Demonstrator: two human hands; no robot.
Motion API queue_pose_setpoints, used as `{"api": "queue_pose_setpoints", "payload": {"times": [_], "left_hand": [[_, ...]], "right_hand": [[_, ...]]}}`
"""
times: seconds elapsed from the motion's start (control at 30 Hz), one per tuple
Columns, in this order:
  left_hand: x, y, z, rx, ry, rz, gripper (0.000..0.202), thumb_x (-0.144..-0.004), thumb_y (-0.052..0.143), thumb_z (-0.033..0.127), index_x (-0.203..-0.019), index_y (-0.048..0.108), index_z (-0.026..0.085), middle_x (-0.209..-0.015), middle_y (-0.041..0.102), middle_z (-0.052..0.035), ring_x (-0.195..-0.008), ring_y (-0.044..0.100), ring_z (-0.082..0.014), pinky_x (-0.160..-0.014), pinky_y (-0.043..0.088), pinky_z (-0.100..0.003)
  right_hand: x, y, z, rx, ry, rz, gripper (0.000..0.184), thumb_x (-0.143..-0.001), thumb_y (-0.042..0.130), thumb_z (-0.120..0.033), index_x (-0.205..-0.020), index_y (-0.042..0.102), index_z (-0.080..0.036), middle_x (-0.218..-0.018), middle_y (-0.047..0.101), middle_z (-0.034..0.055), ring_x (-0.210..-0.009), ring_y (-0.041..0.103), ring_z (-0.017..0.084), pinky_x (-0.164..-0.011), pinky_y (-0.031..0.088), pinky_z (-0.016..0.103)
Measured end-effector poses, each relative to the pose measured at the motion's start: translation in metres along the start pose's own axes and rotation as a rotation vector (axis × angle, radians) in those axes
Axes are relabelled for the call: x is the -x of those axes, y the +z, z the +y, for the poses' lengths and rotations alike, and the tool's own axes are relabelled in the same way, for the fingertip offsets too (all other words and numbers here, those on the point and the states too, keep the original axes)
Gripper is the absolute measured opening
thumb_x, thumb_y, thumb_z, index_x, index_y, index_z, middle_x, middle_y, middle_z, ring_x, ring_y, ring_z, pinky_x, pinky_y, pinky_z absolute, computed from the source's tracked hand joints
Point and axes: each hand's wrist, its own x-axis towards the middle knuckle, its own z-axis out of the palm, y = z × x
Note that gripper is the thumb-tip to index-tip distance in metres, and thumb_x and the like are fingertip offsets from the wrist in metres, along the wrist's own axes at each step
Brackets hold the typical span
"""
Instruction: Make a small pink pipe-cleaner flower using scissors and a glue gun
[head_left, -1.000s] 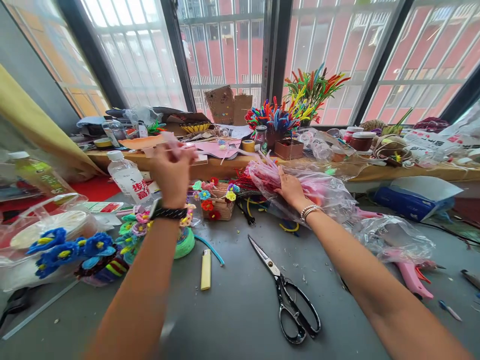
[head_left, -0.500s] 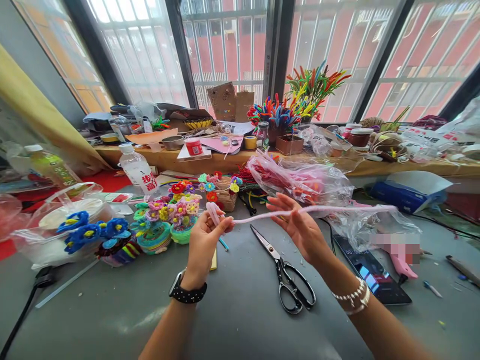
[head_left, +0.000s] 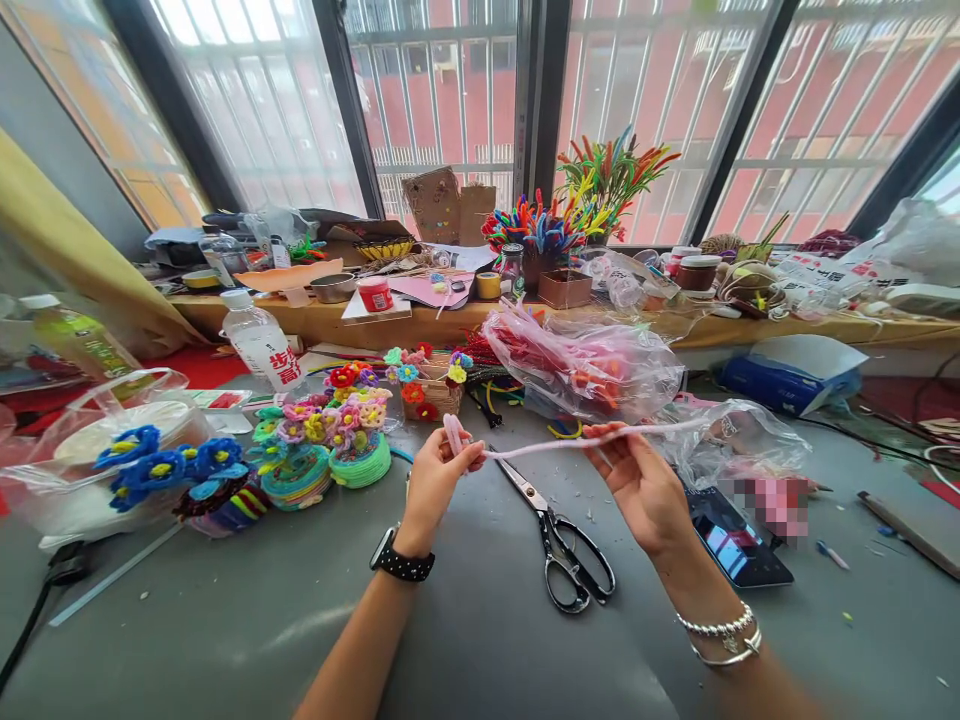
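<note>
Between my hands stretches a pale pink pipe cleaner. My left hand pinches its folded, looped end, which sticks up above the thumb. My right hand, palm turned upward, holds the strand between thumb and fingers farther along, and the free end runs out to the right. Below and between the hands, black-handled scissors lie on the grey table, blades partly under the strand. Left of my left hand stand pots of pipe-cleaner flowers.
Behind the hands lies a plastic bag of pink and red pipe cleaners. A phone rests to the right, near a blue packet. At left are a water bottle and blue flowers. A cluttered ledge runs along the window.
My right hand has turned palm-up and its fingers have closed around the strand. The view has shifted slightly to the right. My left hand keeps its pinch on the loop.
</note>
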Motion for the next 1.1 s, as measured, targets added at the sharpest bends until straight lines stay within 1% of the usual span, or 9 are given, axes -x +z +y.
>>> {"api": "queue_pose_setpoints", "payload": {"times": [0.1, 0.2, 0.37, 0.57, 0.67, 0.73, 0.8, 0.97, 1.1], "left_hand": [[0.004, -0.006, -0.007, 0.025, -0.097, 0.046, 0.03, -0.055, 0.07, 0.025, -0.074, 0.05, 0.014, -0.059, 0.061, 0.0025, -0.055, 0.061, -0.0112, -0.059, 0.05, -0.023], [0.006, -0.008, -0.008, 0.038, -0.118, 0.069, 0.031, -0.054, 0.071, 0.025, -0.074, 0.051, 0.014, -0.059, 0.062, 0.0024, -0.055, 0.061, -0.0108, -0.059, 0.049, -0.022], [0.004, -0.007, -0.01, 0.017, -0.132, 0.032, 0.033, -0.052, 0.072, 0.027, -0.074, 0.05, 0.015, -0.058, 0.062, 0.0024, -0.055, 0.062, -0.0126, -0.058, 0.05, -0.023], [0.005, -0.006, -0.014, -0.003, -0.154, -0.006, 0.031, -0.054, 0.071, 0.025, -0.074, 0.05, 0.015, -0.057, 0.062, 0.0025, -0.055, 0.062, -0.0116, -0.06, 0.05, -0.022], [0.006, -0.004, -0.014, 0.019, -0.146, -0.019, 0.031, -0.054, 0.071, 0.024, -0.074, 0.05, 0.015, -0.059, 0.062, 0.0027, -0.056, 0.061, -0.0112, -0.061, 0.05, -0.023], [0.006, -0.003, -0.014, 0.043, -0.108, -0.027, 0.031, -0.053, 0.071, 0.025, -0.075, 0.051, 0.015, -0.062, 0.063, 0.0026, -0.059, 0.061, -0.0115, -0.063, 0.051, -0.024], [0.007, -0.002, -0.013, 0.054, -0.055, -0.031, 0.032, -0.054, 0.071, 0.025, -0.077, 0.051, 0.016, -0.067, 0.064, 0.0016, -0.064, 0.062, -0.0122, -0.065, 0.051, -0.024], [0.011, -0.001, -0.01, 0.041, 0.04, -0.085, 0.032, -0.059, 0.068, 0.023, -0.085, 0.051, 0.019, -0.087, 0.067, -0.0029, -0.074, 0.062, -0.0139, -0.067, 0.051, -0.026], [0.014, -0.001, -0.009, 0.03, 0.052, -0.173, 0.03, -0.061, 0.067, 0.022, -0.086, 0.051, 0.018, -0.095, 0.066, -0.0063, -0.077, 0.063, -0.0158, -0.068, 0.05, -0.027]], "right_hand": [[0.0, -0.009, -0.002, -0.002, 0.009, 0.042, 0.012, -0.072, 0.052, -0.021, -0.079, 0.061, -0.025, -0.078, 0.065, -0.0017, -0.085, 0.06, 0.016, -0.089, 0.041, 0.04], [0.001, -0.012, -0.005, 0.03, -0.01, -0.007, 0.029, -0.067, 0.052, -0.013, -0.093, 0.059, -0.025, -0.095, 0.063, 0.0009, -0.097, 0.055, 0.018, -0.091, 0.039, 0.042], [0.001, -0.006, -0.006, 0.103, -0.015, 0.021, 0.021, -0.076, 0.051, -0.029, -0.095, 0.058, -0.025, -0.103, 0.06, 0.0027, -0.101, 0.052, 0.018, -0.09, 0.04, 0.041], [0.004, -0.004, -0.005, 0.064, 0.013, 0.014, 0.013, -0.074, 0.056, -0.034, -0.081, 0.06, -0.023, -0.087, 0.063, 0.0009, -0.089, 0.057, 0.015, -0.086, 0.043, 0.035], [0.005, -0.004, -0.003, 0.082, 0.029, -0.025, 0.013, -0.075, 0.055, -0.035, -0.073, 0.056, -0.023, -0.062, 0.055, -0.0045, -0.06, 0.055, 0.01, -0.071, 0.048, 0.03], [0.006, -0.004, -0.001, 0.189, 0.073, -0.059, 0.015, -0.075, 0.054, -0.037, -0.077, 0.055, -0.022, -0.05, 0.043, -0.0072, -0.044, 0.043, 0.007, -0.054, 0.045, 0.024], [0.008, -0.005, 0.004, 0.347, 0.096, -0.104, 0.02, -0.074, 0.055, -0.039, -0.084, 0.053, -0.021, -0.047, 0.039, -0.0082, -0.04, 0.037, 0.007, -0.044, 0.036, 0.021], [0.011, -0.003, 0.014, 0.765, 0.035, -0.217, 0.021, -0.074, 0.054, -0.04, -0.077, 0.055, -0.019, -0.052, 0.044, -0.0049, -0.046, 0.039, 0.009, -0.043, 0.03, 0.021], [0.014, -0.001, 0.019, 0.845, 0.006, -0.251, 0.02, -0.077, 0.05, -0.038, -0.077, 0.056, -0.019, -0.053, 0.045, -0.0043, -0.048, 0.042, 0.01, -0.046, 0.031, 0.021]]}}
